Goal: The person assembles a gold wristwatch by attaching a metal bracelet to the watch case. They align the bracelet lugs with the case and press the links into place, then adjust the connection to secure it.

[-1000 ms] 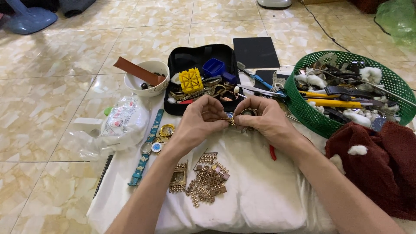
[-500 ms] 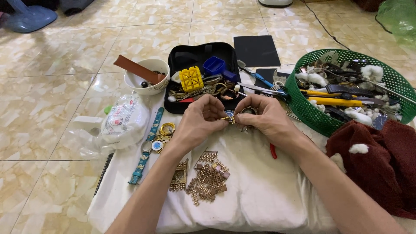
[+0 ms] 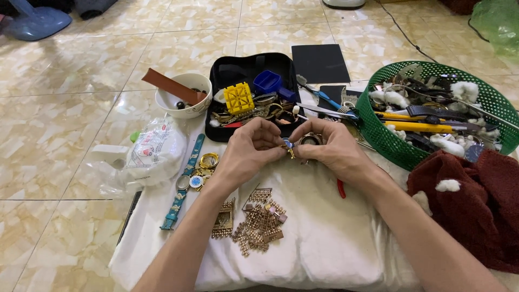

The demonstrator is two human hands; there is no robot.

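Fingers (image 3: 270, 145) of our left hand (image 3: 250, 151) and right hand (image 3: 330, 150) pinch one small watch (image 3: 287, 145) (wrists bent inward), case (image 3: 254, 94) at twelve o'clock.

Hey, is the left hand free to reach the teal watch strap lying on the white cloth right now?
Probably not at once: the left hand and right hand are both pinched on a small gold watch piece. Otherwise the path to the teal watch strap looks open, just left of the forearm on the white cloth.

left hand (image 3: 250, 150) edged lower, fingers tighter
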